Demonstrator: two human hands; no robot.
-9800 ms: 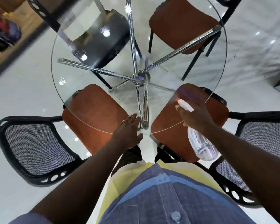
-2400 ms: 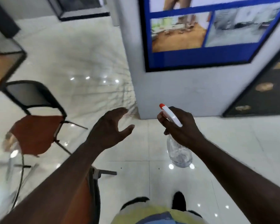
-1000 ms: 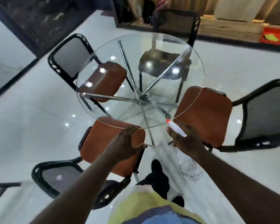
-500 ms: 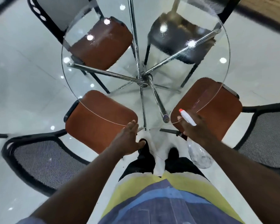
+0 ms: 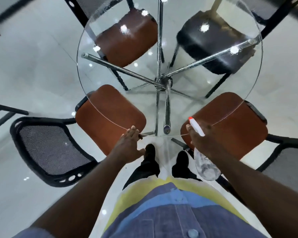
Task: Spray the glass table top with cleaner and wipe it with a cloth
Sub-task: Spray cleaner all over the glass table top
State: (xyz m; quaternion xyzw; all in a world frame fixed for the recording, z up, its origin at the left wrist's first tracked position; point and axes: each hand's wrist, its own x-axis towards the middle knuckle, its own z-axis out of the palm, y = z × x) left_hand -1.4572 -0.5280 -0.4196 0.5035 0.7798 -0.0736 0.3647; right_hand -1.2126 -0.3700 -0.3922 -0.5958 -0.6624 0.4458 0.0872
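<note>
The counter [image 5: 193,107] is clear, glossy glass on polished chrome metal legs [image 5: 120,70]. The chair seats [image 5: 110,117] look like smooth brown leatherette, and the chair back [image 5: 50,148] is matt black mesh. The spray bottle [image 5: 206,167] is clear plastic. The floor [image 5: 33,66] is glossy.

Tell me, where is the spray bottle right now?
In the head view, the spray bottle is gripped in the person's right hand, at the near right edge of the glass table top, next to an orange chair seat.

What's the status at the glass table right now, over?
Right hand grips spray bottle, nozzle toward glass table top. Left hand open, fingertips at the rim. No cloth in view.
</note>
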